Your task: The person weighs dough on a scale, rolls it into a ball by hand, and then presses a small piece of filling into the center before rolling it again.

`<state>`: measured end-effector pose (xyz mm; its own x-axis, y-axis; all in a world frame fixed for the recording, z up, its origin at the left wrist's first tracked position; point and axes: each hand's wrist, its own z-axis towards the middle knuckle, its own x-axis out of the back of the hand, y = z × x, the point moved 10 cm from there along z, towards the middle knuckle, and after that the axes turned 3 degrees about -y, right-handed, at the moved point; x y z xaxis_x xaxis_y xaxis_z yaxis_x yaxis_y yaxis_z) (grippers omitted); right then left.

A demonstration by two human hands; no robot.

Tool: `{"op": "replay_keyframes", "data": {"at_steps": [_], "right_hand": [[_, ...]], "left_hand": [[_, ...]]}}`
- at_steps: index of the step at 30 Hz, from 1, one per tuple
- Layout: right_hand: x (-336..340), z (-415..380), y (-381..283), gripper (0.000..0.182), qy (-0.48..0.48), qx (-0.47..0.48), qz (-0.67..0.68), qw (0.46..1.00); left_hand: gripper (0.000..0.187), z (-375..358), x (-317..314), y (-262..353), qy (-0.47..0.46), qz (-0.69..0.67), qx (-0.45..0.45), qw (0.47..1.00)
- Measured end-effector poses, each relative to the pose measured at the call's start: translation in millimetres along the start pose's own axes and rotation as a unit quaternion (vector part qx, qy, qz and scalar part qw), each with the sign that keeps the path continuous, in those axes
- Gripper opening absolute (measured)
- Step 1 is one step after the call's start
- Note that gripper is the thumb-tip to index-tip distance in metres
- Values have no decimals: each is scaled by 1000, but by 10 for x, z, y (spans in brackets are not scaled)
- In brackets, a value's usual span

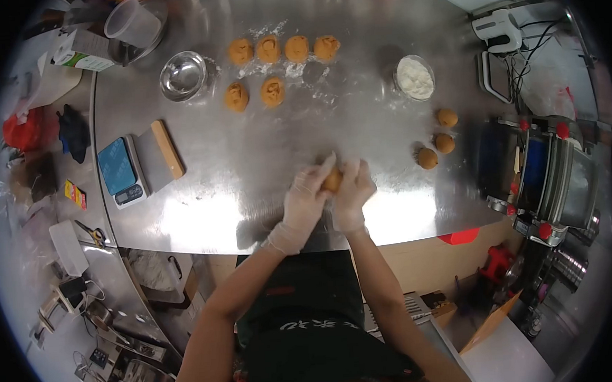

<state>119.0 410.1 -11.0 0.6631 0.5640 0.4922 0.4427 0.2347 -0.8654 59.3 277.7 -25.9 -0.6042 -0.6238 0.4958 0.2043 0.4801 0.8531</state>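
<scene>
Near the front edge of the steel table, my left hand and my right hand, both in clear gloves, close around a brown dough ball. The ball shows between the fingers, which are slightly blurred. Farther back, several flattened orange-brown dough pieces lie in two rows on scattered flour. Three smaller round brown balls rest to the right. Behind those balls stands a bowl of white flour.
On the left are a metal bowl, a digital scale and a scraper with a wooden handle. A white hand mixer and a metal machine with red knobs stand at the right. Scissors lie at far left.
</scene>
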Motion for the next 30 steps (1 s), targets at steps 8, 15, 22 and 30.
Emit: {"op": "replay_keyframes", "data": {"at_steps": [8, 15, 22, 30], "right_hand": [[-653, 66, -68, 19, -4, 215, -248, 945], [-550, -25, 219, 16, -29, 40, -197, 979], [-503, -78, 261, 15, -48, 74, -227, 970], [-381, -298, 312, 20, 23, 87, -234, 968]], "left_hand": [[63, -12, 209, -511, 20, -108, 52, 993], [62, -32, 23, -493, -65, 0, -25, 998], [66, 100, 60, -415, -100, 5, 19, 995], [59, -143, -50, -513, -93, 52, 23, 994]]}}
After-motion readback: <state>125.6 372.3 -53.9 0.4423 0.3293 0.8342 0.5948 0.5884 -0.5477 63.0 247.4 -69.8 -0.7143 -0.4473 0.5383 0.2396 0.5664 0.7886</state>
